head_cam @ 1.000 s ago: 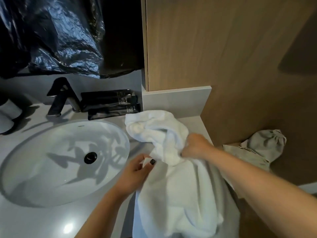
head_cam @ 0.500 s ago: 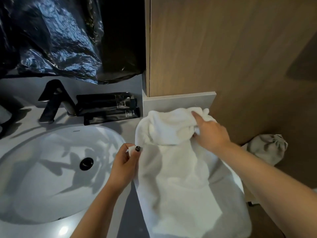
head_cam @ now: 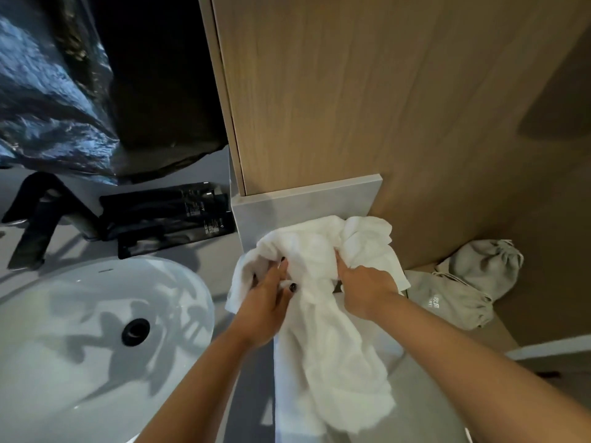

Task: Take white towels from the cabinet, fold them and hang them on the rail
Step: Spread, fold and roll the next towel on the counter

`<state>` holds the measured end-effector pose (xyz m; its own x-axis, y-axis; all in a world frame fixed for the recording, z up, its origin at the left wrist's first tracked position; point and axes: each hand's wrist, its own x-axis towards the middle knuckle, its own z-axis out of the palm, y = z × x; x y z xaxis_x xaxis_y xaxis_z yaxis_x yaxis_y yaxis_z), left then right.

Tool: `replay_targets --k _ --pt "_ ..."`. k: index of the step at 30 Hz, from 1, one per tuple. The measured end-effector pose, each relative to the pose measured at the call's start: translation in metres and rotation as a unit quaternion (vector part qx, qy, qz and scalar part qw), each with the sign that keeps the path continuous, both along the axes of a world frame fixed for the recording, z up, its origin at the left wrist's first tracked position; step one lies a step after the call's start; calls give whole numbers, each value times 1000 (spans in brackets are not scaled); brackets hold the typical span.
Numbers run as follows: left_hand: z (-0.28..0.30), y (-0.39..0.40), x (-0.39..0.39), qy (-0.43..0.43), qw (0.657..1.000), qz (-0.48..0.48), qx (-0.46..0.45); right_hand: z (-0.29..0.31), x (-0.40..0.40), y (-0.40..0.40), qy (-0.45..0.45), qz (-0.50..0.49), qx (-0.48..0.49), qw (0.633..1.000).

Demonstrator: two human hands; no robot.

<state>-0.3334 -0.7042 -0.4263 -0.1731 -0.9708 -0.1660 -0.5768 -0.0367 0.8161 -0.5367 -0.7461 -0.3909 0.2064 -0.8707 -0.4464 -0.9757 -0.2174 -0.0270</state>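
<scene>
White terry towel [head_cam: 323,314], rumpled on the grey counter right of the oval white basin [head_cam: 96,330].
Left hand [head_cam: 265,310] and right hand [head_cam: 364,289] both grip bunched cloth; soft, floppy, light, so it probably handles best by corners.

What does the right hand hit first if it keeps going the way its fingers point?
The right hand already grips the crumpled white towel, so more towel bunched ahead. Behind that, probably the grey stone upstand at the foot of the wooden panel; depth is unclear.
</scene>
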Motion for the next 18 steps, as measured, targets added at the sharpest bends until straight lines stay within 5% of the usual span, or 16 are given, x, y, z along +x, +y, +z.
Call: replay_targets --k 5,11,18 --pt "-3 -12 1 29 996 73 30 -14 -10 -8 -60 -10 -11 998" --pt "8 15 3 76 974 207 -44 -5 -37 0 -237 -42 -33 970" --pt "34 71 1 107 927 349 -87 38 -88 25 -457 -168 -166 858"
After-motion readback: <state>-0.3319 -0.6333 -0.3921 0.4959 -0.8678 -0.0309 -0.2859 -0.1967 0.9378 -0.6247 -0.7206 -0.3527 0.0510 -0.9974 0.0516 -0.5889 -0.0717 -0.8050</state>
